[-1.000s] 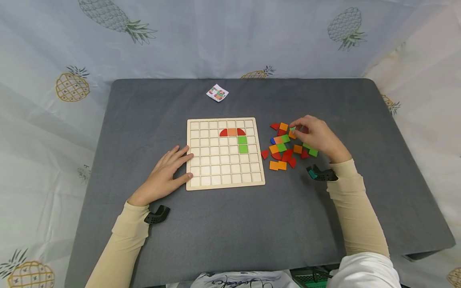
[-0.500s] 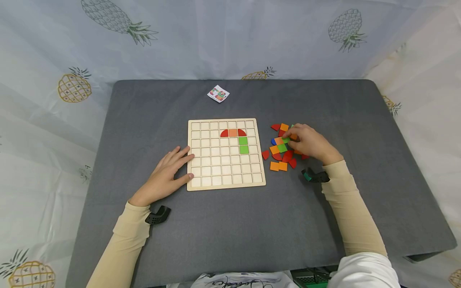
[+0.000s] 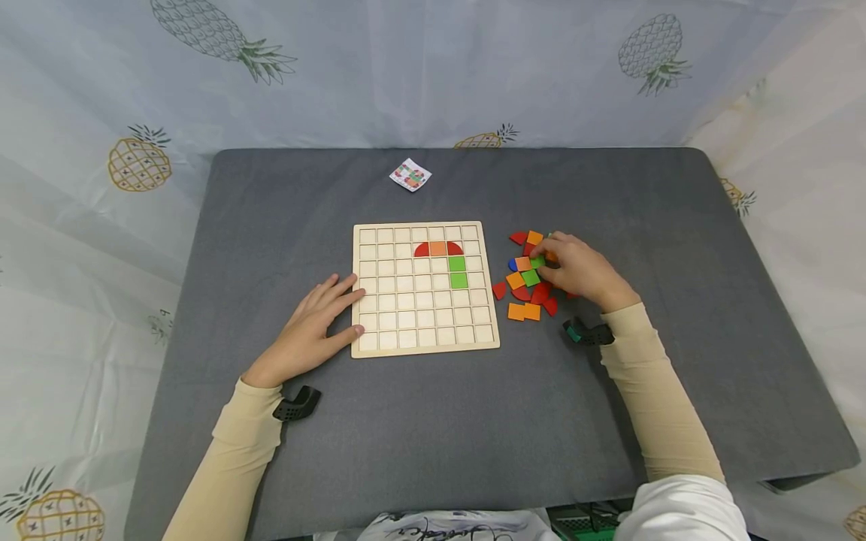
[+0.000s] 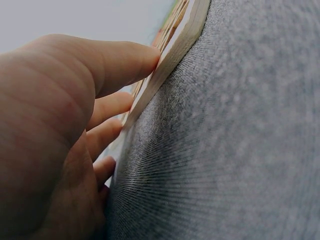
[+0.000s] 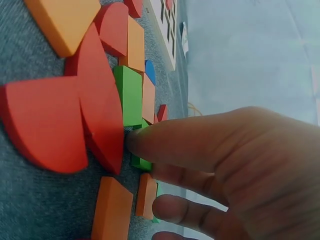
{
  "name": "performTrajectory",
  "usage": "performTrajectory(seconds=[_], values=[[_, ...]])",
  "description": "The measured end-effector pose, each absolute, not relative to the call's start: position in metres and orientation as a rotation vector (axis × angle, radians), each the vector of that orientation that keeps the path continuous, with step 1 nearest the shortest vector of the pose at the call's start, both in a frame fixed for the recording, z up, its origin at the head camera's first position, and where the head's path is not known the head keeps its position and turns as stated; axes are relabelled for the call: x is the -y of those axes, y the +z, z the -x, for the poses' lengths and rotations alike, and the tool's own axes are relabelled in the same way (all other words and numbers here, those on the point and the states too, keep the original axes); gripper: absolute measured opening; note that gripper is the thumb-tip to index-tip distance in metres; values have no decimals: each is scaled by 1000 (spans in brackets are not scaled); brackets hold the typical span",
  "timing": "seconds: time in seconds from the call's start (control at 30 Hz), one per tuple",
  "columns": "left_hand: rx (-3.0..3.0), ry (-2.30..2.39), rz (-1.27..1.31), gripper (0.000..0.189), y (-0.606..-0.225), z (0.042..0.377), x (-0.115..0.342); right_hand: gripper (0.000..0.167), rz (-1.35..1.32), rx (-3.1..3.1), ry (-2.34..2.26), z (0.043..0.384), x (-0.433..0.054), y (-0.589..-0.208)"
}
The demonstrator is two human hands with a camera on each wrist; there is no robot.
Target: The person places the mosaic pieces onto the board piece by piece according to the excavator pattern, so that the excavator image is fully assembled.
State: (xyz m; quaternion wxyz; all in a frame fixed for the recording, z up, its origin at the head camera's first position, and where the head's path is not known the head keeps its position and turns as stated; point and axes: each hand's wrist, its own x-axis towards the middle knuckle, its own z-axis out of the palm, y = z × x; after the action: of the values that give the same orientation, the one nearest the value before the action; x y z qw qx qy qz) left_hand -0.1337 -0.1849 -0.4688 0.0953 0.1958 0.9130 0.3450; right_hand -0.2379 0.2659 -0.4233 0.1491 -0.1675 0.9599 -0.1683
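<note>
My left hand [image 3: 304,334] lies with spread fingers along the left edge of a wooden grid board [image 3: 404,318]. In the left wrist view, its thumb [image 4: 135,61] touches the board's rim. On the board sit two red quarter-round tiles, a salmon square [image 3: 437,249] between them, and two green squares [image 3: 458,280] below the right one. My right hand [image 3: 583,269] is over the loose tiles right of the board. Its thumb and index finger pinch a green square tile [image 5: 142,164], partly hidden by the thumb. Another green square [image 5: 131,95] lies beside it.
Around the right hand lie orange squares [image 3: 524,312], red quarter-rounds [image 3: 521,294] and a blue piece [image 3: 513,264], some hidden under the hand. A small printed pattern card [image 3: 410,175] lies behind the board on the grey table [image 3: 433,428].
My right hand has moved left and nearer, from the upper right tiles to the green square among the others. My left hand stays on the board's edge.
</note>
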Motion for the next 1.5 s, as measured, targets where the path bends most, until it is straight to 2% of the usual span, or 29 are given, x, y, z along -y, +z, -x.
performTrajectory(seconds=[0.3,0.77,0.93,1.2,1.5], values=[[-2690,1014,-573,63,-469,134,185,38,428,-2805,-591,234,-268,-414],[-2718,1017,-588,62,-469,133,186,36,694,-2797,-767,237,-213,-391],[-2707,1018,-579,62,-469,132,185,38,736,-2766,-760,240,-195,-391],[-2702,1008,-569,63,-468,132,185,32,857,-2694,-761,242,-167,-394],[-2691,996,-559,64,-467,133,186,34,859,-2651,-744,245,-150,-406]])
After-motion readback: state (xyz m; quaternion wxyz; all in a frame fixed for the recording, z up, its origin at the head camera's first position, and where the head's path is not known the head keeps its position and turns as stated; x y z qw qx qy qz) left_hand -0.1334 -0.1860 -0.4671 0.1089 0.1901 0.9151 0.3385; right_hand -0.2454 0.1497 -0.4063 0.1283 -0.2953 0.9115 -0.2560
